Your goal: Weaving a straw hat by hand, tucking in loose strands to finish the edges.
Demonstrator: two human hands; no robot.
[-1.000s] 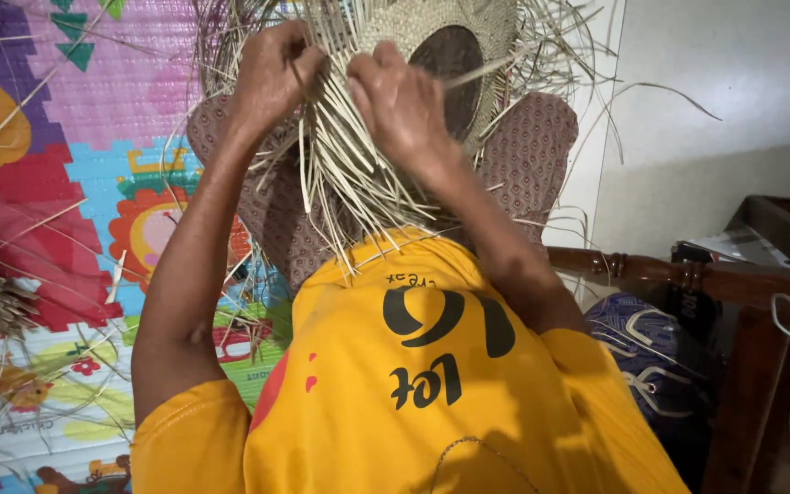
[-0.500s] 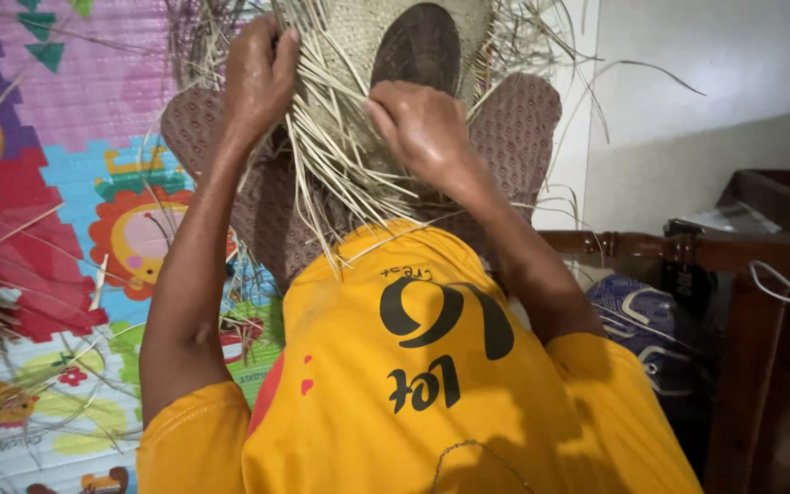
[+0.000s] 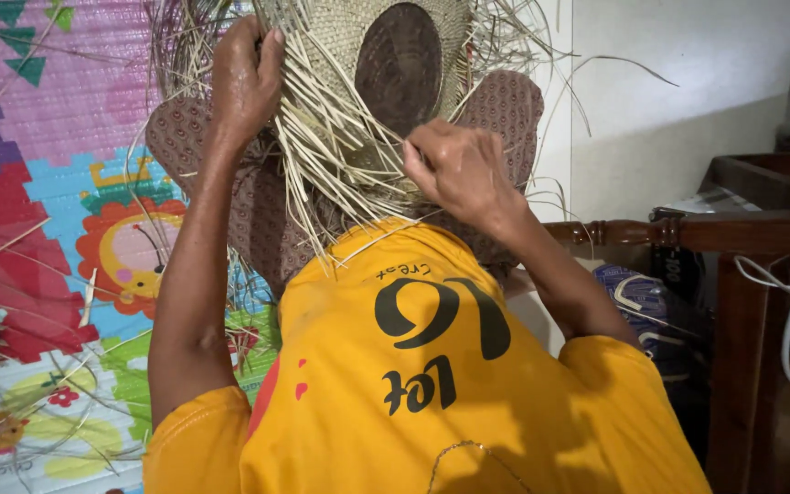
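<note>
While the left hand point(image 3: 247, 78) clamps down on the edge of the weave point(image 3: 358, 55), fingers curled shut around a bunch of loose strands point(image 3: 322, 174), we have the right hand point(image 3: 459, 174) lower down, closed in a pinch on what looks like one or two thin strands near the middle. The weave itself sits raised in front of us, propped over the knees in patterned trousers point(image 3: 258, 210), with a dark round disc point(image 3: 400, 64) at its centre and unwoven ends spraying out on every side.

So where could this slip? We judge the biggest risk is those dry strands: pull one too sharply with the right hand and it may crack or snap at the bend, leaving a short end that will not tuck back in. The left grip matters too. If it loosens, the tight woven part could relax and the finished rows open into gaps. With so many ends crossing each other, we could also easily pick the wrong strand and break the pattern. The piece rests only on the knees, nothing else steadies it, so a shift of the legs might tip it toward the bright play mat point(image 3: 57, 229), where stray strands already lie. Sharp strand tips near the fingers could prick, too.
</note>
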